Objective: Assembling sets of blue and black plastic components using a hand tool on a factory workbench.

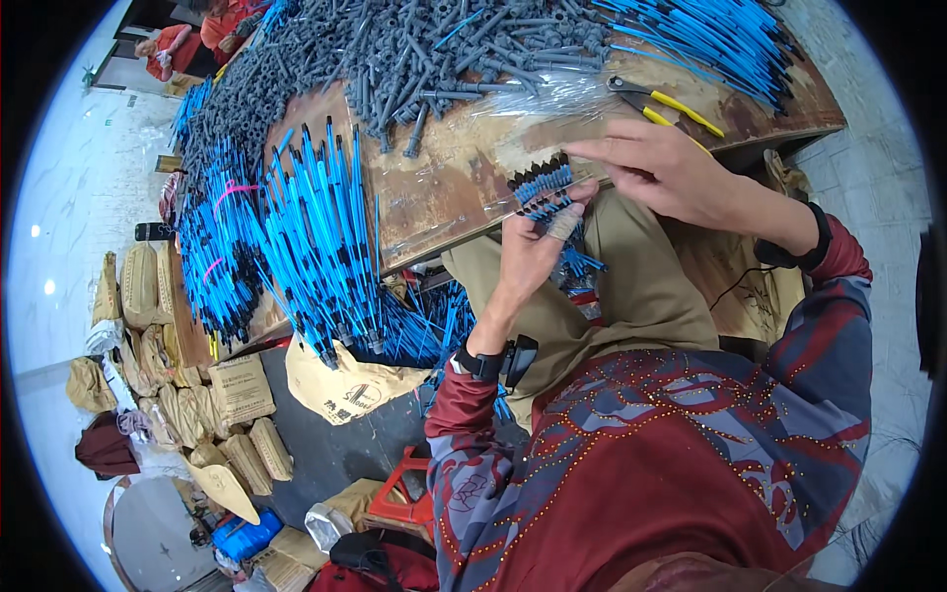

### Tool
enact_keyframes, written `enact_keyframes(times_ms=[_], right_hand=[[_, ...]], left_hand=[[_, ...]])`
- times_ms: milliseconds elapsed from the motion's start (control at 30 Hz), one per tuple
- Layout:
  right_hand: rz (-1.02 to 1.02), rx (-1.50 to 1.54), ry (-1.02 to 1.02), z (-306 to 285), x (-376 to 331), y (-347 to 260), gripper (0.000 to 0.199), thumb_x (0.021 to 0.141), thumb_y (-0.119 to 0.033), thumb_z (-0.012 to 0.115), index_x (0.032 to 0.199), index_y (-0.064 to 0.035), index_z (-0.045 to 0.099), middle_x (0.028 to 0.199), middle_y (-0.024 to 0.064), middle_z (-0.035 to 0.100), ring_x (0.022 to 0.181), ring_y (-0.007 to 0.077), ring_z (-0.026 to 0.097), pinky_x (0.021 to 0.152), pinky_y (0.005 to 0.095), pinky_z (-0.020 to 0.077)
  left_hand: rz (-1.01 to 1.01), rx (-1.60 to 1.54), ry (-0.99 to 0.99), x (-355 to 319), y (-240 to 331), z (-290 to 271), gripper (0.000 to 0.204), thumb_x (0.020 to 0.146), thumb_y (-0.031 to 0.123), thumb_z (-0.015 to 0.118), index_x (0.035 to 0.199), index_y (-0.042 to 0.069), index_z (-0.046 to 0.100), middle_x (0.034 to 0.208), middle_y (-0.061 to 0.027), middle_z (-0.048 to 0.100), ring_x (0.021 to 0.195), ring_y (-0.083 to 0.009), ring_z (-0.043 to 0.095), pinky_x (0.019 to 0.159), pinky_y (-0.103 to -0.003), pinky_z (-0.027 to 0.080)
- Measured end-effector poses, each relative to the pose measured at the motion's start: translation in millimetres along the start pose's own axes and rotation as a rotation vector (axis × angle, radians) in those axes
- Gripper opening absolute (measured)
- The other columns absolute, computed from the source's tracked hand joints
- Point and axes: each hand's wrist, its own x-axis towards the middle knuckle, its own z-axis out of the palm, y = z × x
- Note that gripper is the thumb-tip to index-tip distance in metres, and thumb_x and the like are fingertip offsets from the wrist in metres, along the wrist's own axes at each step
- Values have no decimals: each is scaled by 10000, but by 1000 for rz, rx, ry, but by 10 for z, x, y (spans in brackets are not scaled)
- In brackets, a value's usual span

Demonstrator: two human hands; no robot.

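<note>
My left hand [531,255] is closed around a bundle of thin blue tubes with black tips [541,185], held upright over my lap at the table's near edge. The lower ends of the bundle show beneath the hand. Something pale is wrapped on one of its fingers. Just right of the bundle hovers my right hand [671,176], its fingers stretched toward the black tips; whether a fingertip touches them I cannot tell. Beyond the right hand lie nippers with yellow handles [641,91], partly covered by that hand.
Grey plastic fittings [414,59] are heaped across the far side of the worn wooden table [434,197]. Bundles of blue tubes [316,232] lie at the left, more loose blue tubes [710,44] at the far right. Paper sacks [242,390] and a red stool [404,493] stand lower left. People work far left.
</note>
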Motion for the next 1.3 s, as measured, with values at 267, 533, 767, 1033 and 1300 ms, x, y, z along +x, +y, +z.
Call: enact_keyframes(times_ms=[267,533,767,1033,1300], right_hand=[[-58,-128,2,-20,27,-14,505,771,23,577,1263,-92,579,866,83,501,783,241,507,672,349,428],[-268,-402,123,-74,96,-25,448,718,-29,605,1163,-64,627,872,60,538,803,245,521,703,348,447],[-308,-572,175,-13,60,-133,382,730,-49,606,1111,-42,637,878,58,543,810,245,527,715,351,454],[-142,-353,192,91,37,-37,363,738,11,610,1093,-60,637,922,81,540,858,241,551,718,326,455],[-94,-76,208,125,48,26,370,783,98,580,1122,-46,617,981,110,530,883,267,559,731,334,454]], left_hand=[[29,25,-15,8,5,-13,228,914,-43,550,1123,-32,641,1114,-102,669,1045,-161,612,928,-288,470],[-43,-15,-30,14,51,25,232,916,-54,533,1125,-50,633,1119,-108,667,1045,-163,614,935,-292,467],[-37,-16,-20,0,74,30,235,920,-49,531,1134,-53,626,1121,-124,662,1066,-179,612,953,-304,466],[-32,-50,-27,6,26,15,234,939,-26,519,1158,-75,585,1134,-181,644,1083,-264,622,974,-371,486],[-69,-45,-72,35,75,10,250,945,-10,515,1182,-74,565,1138,-204,636,1097,-289,614,979,-397,488]])
